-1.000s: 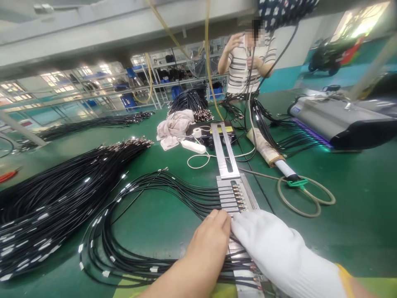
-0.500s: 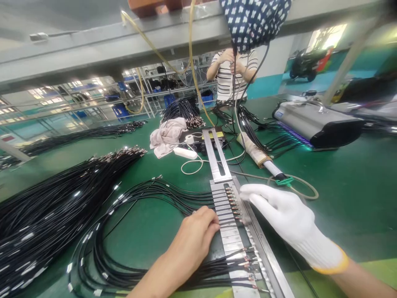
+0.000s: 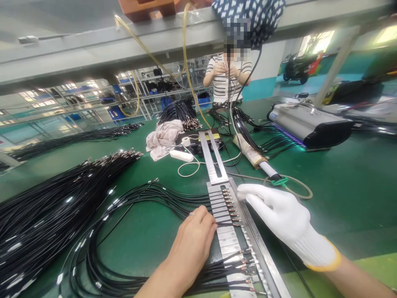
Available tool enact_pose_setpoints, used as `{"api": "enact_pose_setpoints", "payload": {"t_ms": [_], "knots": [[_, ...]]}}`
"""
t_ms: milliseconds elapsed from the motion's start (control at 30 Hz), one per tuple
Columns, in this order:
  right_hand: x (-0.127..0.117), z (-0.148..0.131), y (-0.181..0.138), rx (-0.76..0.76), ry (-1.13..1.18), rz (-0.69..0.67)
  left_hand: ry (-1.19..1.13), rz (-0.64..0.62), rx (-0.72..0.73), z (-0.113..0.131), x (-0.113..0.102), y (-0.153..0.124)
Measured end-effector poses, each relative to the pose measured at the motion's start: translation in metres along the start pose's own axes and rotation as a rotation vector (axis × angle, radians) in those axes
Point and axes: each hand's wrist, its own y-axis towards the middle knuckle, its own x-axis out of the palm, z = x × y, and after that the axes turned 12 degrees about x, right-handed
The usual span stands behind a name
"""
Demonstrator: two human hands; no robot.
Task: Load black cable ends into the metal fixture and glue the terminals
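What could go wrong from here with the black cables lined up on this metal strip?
The bare left hand sits right beside the upper row of connectors on the metal strip, so a nudge might push some out of line. The gloved right hand is close to that row too and could catch one. The lower cables lie near the left forearm, which might drag them askew.
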Motion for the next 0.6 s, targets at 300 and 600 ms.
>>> {"api": "enact_pose_setpoints", "payload": {"t_ms": [300, 600], "knots": [[0.001, 0.002, -0.0026, -0.079, -0.042, 0.042, -0.095, 0.03, -0.023, 0.0013, 0.0055, 0.0017], [0.0056, 0.0016, -0.0093, -0.17, -0.232, -0.089, -0.29, 0.02, -0.115, 0.0003, 0.0051, 0.0011]]}}
